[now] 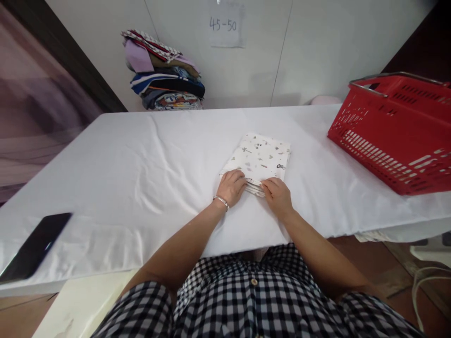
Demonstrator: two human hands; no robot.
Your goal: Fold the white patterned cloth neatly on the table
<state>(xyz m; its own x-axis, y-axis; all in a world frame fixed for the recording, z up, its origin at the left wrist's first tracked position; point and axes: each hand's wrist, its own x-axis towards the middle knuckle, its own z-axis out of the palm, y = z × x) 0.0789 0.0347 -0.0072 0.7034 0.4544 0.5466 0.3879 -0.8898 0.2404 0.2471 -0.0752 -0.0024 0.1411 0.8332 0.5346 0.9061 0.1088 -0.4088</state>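
Note:
A white cloth with small printed motifs [259, 155] lies folded into a neat, layered rectangle on the white-covered table [116, 173]. At its near left corner, my left hand [232, 186] has its fingers closed on the edge; a silver bracelet circles that wrist. My right hand [277, 196] pinches the near right part of the same edge between thumb and fingers. Several stacked layers show in the gap between the two hands. Whether the cloth is a garment or a plain piece of fabric, I cannot tell.
A red plastic basket [398, 136] with a metal handle stands at the right. Behind the table's far edge rises a stack of folded clothes [165, 75]. A black phone [35, 246] lies near the left front edge. A paper marked "45-50" [227, 26] hangs on the wall.

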